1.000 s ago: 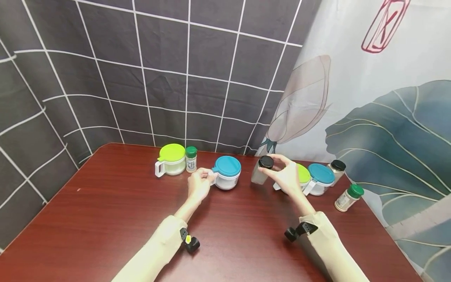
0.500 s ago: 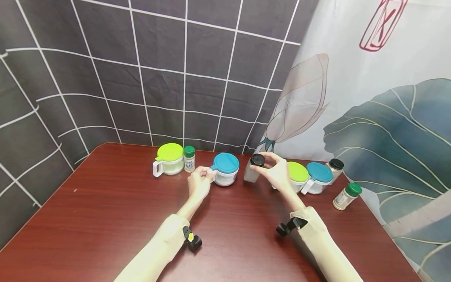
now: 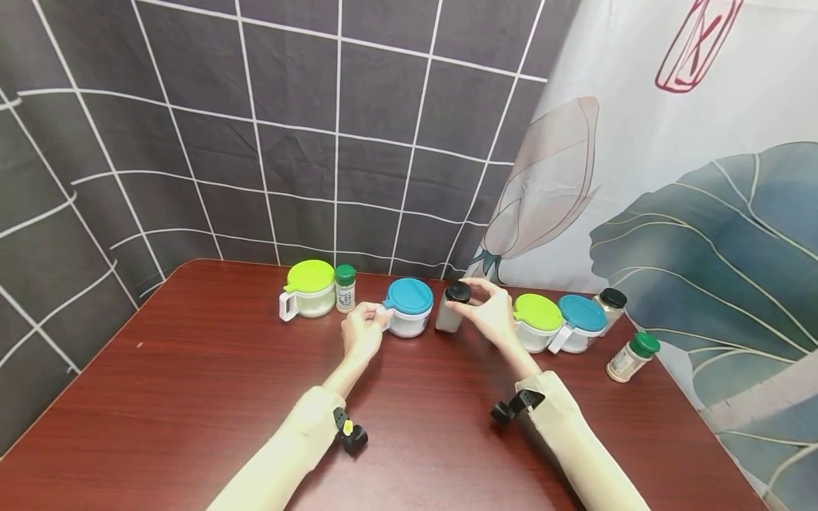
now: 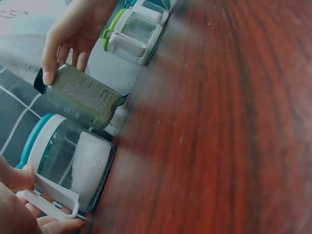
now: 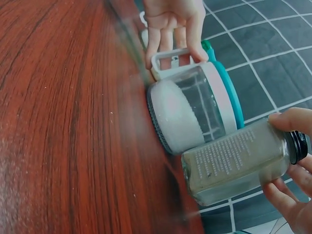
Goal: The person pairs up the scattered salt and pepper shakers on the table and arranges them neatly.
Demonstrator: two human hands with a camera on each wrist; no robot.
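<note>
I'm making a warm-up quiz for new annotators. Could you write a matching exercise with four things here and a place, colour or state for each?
1. Left hand
2. Right hand
3. Table
4. Rightmost shaker

A. holds a bottle
B. has a green cap
C. holds a jar by its handle
D. reddish brown

Pairs: 1-C, 2-A, 3-D, 4-B

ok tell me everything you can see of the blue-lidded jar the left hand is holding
The blue-lidded jar has a clear, glass-looking body, white collar, white loop handle and dark ribbed base. Its lid is closed; white grains fill it partway. It looks upright on the reddish-brown table, its handle gripped by the left hand. Just to its right is a black-capped square bottle; whether the two touch is unclear.
</note>
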